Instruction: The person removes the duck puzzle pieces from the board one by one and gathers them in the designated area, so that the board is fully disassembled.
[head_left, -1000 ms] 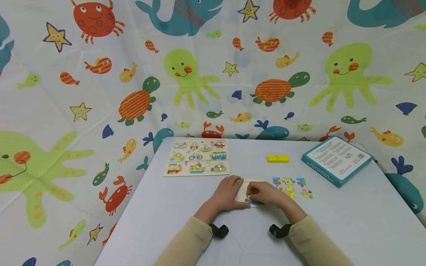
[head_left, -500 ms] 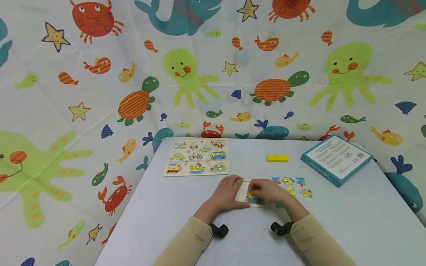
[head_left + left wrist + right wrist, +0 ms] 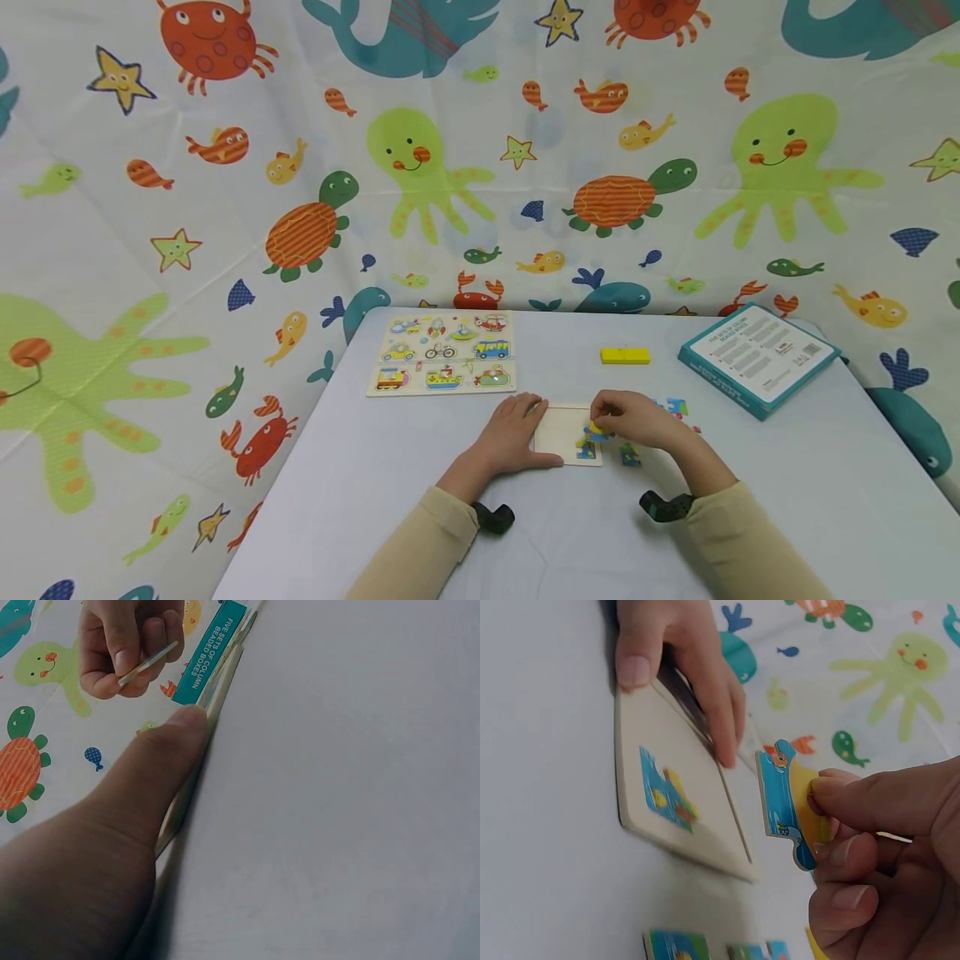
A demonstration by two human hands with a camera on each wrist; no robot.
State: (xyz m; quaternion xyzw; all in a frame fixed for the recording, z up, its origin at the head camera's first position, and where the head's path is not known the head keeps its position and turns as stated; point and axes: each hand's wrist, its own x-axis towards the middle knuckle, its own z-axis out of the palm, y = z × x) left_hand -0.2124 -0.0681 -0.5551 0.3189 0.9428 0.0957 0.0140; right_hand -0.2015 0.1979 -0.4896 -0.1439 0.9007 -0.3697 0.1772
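My left hand [image 3: 510, 437] rests at the left side of a shallow wooden puzzle tray [image 3: 553, 429], thumb along the near edge and fingers at the far edge. Between thumb and fingertips my right hand [image 3: 633, 417] pinches a blue-and-yellow jigsaw piece [image 3: 780, 799], raised above the tray's right side. The left wrist view shows this piece edge-on. In the tray's near right corner lies a blue jigsaw piece [image 3: 660, 787] with a yellow part. Another loose jigsaw piece [image 3: 630, 455] lies right of the tray. More loose pieces [image 3: 677, 407] are partly hidden behind my right hand.
A wooden vehicle puzzle board [image 3: 444, 354] lies at the back left of the white table [image 3: 337, 500]. A yellow block [image 3: 626, 356] sits behind the loose pieces. At the back right is a teal box [image 3: 761, 362]. A sea-animal cloth [image 3: 450, 192] hangs behind.
My right hand has moved right, from over the tray's middle to its right edge, lifting the blue-and-yellow jigsaw piece. Bare tray bottom now shows where hand and piece were. My left hand stays put.
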